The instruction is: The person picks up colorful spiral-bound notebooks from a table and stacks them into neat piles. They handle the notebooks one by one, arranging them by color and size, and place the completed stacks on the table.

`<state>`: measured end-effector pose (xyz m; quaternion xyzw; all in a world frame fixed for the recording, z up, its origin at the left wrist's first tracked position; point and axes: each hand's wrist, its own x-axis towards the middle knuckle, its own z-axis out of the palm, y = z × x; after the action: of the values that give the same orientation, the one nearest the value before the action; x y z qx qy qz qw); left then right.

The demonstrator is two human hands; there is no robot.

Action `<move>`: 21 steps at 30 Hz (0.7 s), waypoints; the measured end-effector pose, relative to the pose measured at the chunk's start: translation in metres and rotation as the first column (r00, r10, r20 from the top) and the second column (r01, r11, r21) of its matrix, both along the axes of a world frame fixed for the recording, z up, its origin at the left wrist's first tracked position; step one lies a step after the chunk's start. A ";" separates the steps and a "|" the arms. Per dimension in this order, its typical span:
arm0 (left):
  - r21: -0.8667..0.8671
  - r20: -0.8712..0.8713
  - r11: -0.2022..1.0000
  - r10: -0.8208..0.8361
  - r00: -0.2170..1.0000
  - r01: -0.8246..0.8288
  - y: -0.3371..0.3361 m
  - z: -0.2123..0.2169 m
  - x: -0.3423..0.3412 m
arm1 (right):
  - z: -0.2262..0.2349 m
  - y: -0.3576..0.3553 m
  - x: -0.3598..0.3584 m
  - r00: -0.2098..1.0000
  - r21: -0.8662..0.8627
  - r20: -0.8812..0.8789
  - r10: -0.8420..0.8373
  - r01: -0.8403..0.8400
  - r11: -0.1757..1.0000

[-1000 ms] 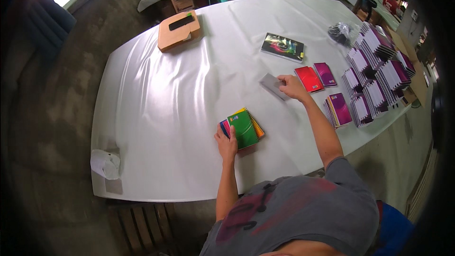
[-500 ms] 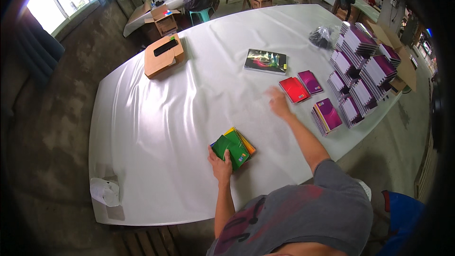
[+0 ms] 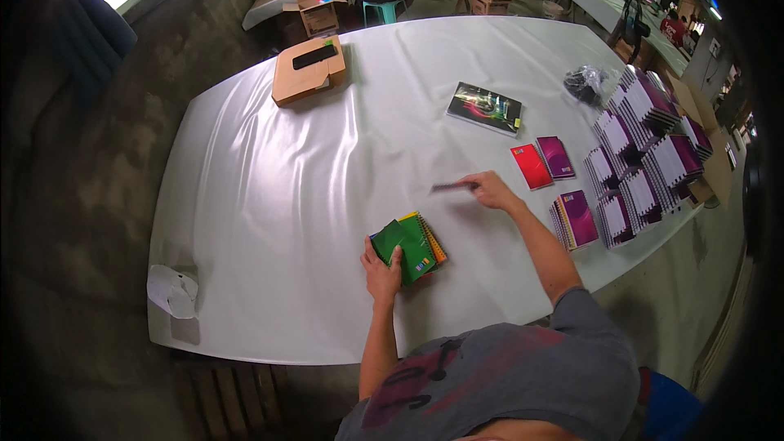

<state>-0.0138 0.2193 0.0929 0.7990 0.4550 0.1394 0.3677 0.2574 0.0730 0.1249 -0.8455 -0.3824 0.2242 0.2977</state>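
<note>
My left hand (image 3: 382, 276) grips the left edge of a small fanned stack of spiral notebooks. A green notebook (image 3: 412, 247) lies on top, with yellow-orange covers (image 3: 435, 247) showing beneath it. To the right, my right hand (image 3: 490, 190) pinches a thin, dark flat item (image 3: 452, 187) above the table; it is seen edge-on and blurred, so its kind is unclear. Beyond that hand lie a red notebook (image 3: 532, 167) and a purple notebook (image 3: 557, 157) side by side. Nearer me is a short pile topped by another purple notebook (image 3: 580, 216).
Tall stacks of purple spiral notebooks (image 3: 645, 155) crowd the right edge. A black glossy pack (image 3: 485, 108) and a plastic bag (image 3: 585, 85) lie farther back. A cardboard box (image 3: 287, 82) bears a phone (image 3: 315, 56). A white roll (image 3: 172, 292) stands at the left edge.
My right hand has come back from beside the red notebook and now holds the thin, dark item. My left hand stays on the green-topped stack. The whole view has shifted slightly.
</note>
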 end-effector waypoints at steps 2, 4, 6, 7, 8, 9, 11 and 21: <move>-0.049 0.094 0.998 -0.026 0.995 0.031 0.010 -0.010 -0.006 | 0.017 0.028 -0.036 0.952 0.529 -0.015 0.307 -0.253 0.810; -0.109 0.237 0.990 -0.064 0.970 0.092 0.028 -0.036 -0.010 | 0.024 0.052 -0.062 0.875 0.590 -0.026 0.483 -0.376 0.715; -0.555 0.386 0.818 0.089 0.918 0.154 0.017 0.008 -0.007 | 0.005 0.061 -0.071 0.817 0.416 0.041 0.575 -0.537 0.734; -0.727 0.421 0.655 0.187 0.887 0.207 0.013 0.027 -0.005 | -0.019 0.065 -0.074 0.778 0.284 0.148 0.611 -0.625 0.727; -0.658 0.494 0.702 0.131 0.859 0.272 0.019 0.017 -0.009 | -0.026 0.067 -0.086 0.771 0.198 0.158 0.617 -0.637 0.745; -0.484 0.413 0.850 0.013 0.911 0.207 0.018 0.009 -0.013 | -0.028 0.067 -0.086 0.772 0.105 0.173 0.612 -0.632 0.767; -0.035 0.184 0.988 -0.139 0.973 0.148 0.011 0.001 -0.013 | -0.033 0.061 -0.059 0.867 0.080 0.326 0.378 -0.424 0.902; -0.074 0.208 0.994 -0.068 0.976 0.085 0.007 -0.004 -0.001 | -0.080 -0.090 0.045 0.600 -0.100 0.619 -0.507 0.701 0.706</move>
<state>-0.0144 0.2266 0.0888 0.7813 0.3891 0.1878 0.4505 0.3019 -0.0167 0.0444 -0.9886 -0.0923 -0.0828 0.0859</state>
